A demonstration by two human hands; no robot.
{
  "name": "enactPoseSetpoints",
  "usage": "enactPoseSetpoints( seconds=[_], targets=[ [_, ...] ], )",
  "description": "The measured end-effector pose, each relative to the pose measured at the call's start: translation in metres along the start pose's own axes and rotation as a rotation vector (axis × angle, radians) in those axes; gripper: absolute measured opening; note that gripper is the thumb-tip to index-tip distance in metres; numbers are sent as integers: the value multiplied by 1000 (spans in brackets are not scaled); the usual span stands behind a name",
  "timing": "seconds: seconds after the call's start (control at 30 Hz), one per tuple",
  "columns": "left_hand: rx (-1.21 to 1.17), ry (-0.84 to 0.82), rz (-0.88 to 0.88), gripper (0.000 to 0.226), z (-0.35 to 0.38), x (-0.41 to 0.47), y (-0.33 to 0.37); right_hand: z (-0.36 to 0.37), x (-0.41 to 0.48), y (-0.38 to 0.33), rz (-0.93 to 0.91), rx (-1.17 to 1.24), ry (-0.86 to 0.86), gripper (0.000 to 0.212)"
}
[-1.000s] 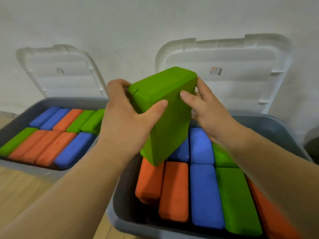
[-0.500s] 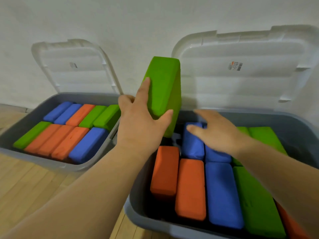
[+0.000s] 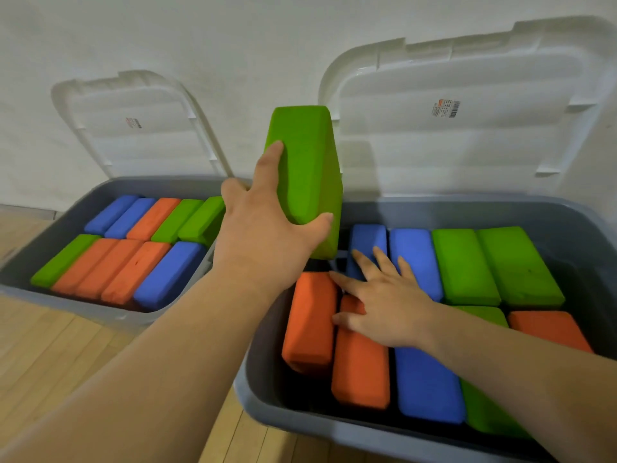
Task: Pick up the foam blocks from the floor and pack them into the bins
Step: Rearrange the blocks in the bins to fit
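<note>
Packing looked nearly done: our left grip (image 3: 263,235) clasped a green rectangular foam block (image 3: 307,168), held upright above the far left corner of the right grey plastic bin (image 3: 260,362), probably because a gap showed there. Our right grip (image 3: 384,305) lay spread flat on the packed blue and orange blocks (image 3: 427,379), holding nothing, seemingly shoving them aside. Barcode stickers (image 3: 445,108) on the propped white lids (image 3: 467,145) were too small to read.
</note>
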State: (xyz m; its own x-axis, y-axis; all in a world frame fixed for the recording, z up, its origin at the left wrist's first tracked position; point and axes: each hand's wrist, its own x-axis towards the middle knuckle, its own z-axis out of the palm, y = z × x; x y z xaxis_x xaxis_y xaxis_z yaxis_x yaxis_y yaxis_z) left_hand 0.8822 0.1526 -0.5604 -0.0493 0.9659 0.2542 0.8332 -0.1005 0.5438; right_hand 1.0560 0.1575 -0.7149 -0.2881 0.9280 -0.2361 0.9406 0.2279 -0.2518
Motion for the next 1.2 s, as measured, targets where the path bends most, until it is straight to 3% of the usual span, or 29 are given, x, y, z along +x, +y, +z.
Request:
enactPoseSetpoints(
  seconds=[0.33, 0.5, 0.8, 1.03, 1.2],
  targets=[
    [-22, -39, 29, 102, -8, 2, -7, -5, -14, 20, -82, 39, 24, 76],
    [47, -73, 67, 103, -8, -2, -3, -2, -17, 22, -91, 14, 12, 86],
    [56, -77, 55, 99, -8, -8, 0, -1, -17, 22, -107, -33, 19, 69],
    [83, -125, 56, 99, -3, -7, 3, -1, -20, 21, -112, -45, 15, 68],
    [65, -140, 50, 96, 3, 3, 3, -6, -20, 28, -138, -57, -6, 79]
  ],
)
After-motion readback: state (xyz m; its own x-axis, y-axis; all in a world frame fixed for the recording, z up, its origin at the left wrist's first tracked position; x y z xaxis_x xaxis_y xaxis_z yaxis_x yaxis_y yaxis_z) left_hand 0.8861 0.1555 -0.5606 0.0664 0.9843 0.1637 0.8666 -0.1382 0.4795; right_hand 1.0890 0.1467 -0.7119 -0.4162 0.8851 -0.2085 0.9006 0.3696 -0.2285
